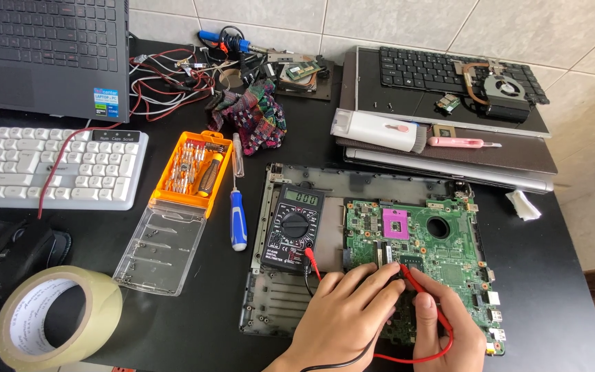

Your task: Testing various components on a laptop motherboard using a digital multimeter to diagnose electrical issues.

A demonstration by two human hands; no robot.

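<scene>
Both hands on green motherboard, right of multimeter. Right hand pinches red probe; left hand fingers curled closed (black probe hidden). Risk: tip slip could bridge adjacent pins.

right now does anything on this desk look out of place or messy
Mostly a working clutter. The orange bit case lies open, its clear lid flung flat. A tangle of red wires sprawls by the laptop. A loose fan and heatpipe sits on the spare keyboard.
</scene>
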